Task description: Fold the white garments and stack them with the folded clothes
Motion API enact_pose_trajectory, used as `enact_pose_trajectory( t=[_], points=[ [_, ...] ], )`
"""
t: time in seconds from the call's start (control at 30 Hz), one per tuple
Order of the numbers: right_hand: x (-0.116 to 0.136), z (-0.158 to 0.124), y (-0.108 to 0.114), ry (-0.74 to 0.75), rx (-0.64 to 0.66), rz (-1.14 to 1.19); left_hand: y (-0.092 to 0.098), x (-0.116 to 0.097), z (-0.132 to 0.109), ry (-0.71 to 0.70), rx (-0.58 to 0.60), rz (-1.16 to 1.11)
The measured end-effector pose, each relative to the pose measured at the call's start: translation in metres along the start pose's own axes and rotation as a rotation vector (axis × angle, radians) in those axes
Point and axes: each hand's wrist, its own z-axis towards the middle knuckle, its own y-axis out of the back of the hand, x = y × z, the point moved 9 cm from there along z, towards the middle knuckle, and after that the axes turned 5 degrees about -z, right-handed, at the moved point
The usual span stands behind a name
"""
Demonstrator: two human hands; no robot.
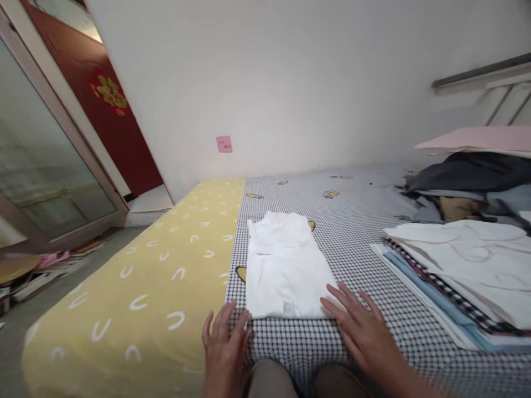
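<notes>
Being held open and empty, the left hand (226, 348) and the right hand (360, 331) are placed just beside the near edge of a folded white shirt (286, 271), which is laid on a black-and-white checked bedsheet (365, 249). Beyond the right hand, a tall stack of folded clothes (456, 282) is piled.

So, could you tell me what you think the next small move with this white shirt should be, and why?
Probably folding the near edge of the white shirt up toward its far end, I'd judge. The right hand has its fingertips at that edge, the left hand is beside its corner, and the shirt lies flat as a long rectangle on the checked sheet.
</notes>
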Motion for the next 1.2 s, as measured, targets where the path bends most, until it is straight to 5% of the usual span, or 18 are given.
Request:
enact_pose_trajectory(
  t=[0.17,0.33,0.57,0.77,0.93,1.07,1.2],
  points=[
    [-0.001,-0.008,-0.03,0.064,0.068,-0.03,-0.014,-0.009,0.016,0.0,0.08,-0.018],
    [-0.023,-0.011,-0.058,0.005,0.145,-0.021,-0.055,-0.011,0.022,-0.106,0.24,-0.059],
    [-0.05,-0.005,-0.087,-0.122,0.269,0.174,-0.081,0.009,0.034,-0.143,0.215,-0.102],
    [-0.057,0.0,-0.057,-0.213,0.233,0.383,-0.058,0.005,0.061,-0.114,0.295,-0.25],
    [-0.039,-0.015,-0.002,-0.239,0.255,0.516,-0.029,-0.003,0.028,-0.117,0.467,-0.502],
    [-0.021,-0.022,0.032,-0.266,0.341,0.719,-0.008,0.002,0.004,0.145,0.661,-0.756],
    [-0.024,-0.005,0.038,-0.465,0.338,0.956,0.008,0.01,0.024,0.494,0.7,-0.922]
  ],
)
